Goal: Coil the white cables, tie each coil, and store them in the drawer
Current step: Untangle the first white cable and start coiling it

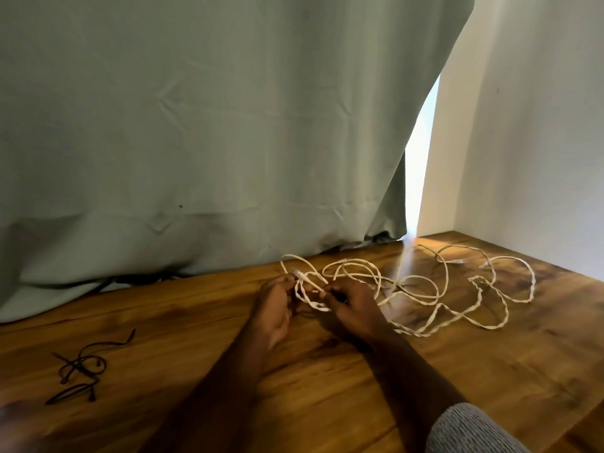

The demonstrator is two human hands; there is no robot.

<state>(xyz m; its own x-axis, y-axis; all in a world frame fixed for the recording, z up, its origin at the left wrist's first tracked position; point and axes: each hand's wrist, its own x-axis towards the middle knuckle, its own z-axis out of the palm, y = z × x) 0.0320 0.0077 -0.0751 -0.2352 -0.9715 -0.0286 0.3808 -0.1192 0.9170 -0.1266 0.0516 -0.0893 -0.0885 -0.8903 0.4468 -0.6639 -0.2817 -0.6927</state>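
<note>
Sleeve: grey knit cuff at 5 o'clock, nearest the camera, on the right forearm that reaches toward the middle of the desk.
White cables: loose tangle on the wooden desk, from centre out to 2 o'clock; the loops overlap and several stretches look kinked or twisted. How many cables are in it cannot be told.
Working end: a small first loop with a connector tip is raised off the desk between both hands, probably the start of a coil.
Left hand: left hand at centre, its grip narrow, fingers curled round the strand near the connector, seemingly to anchor the loop so it does not unwind.
Right hand: right hand just beside the left, fingers pinching the same loop on its other side, likely to feed more cable round.
Task stage: judged early; no finished coil shows and nearly all the cable lies unwound.
Ties: dark thin strips at 8 o'clock, well apart from the hands, probably set aside for binding the coils.
Drawer: not in view.
Backdrop: pale green curtain hangs to the far desk edge; white wall at 2 o'clock, with a bright gap between them.
Risk: overlapping loops may snag as the cable is drawn in.
</note>
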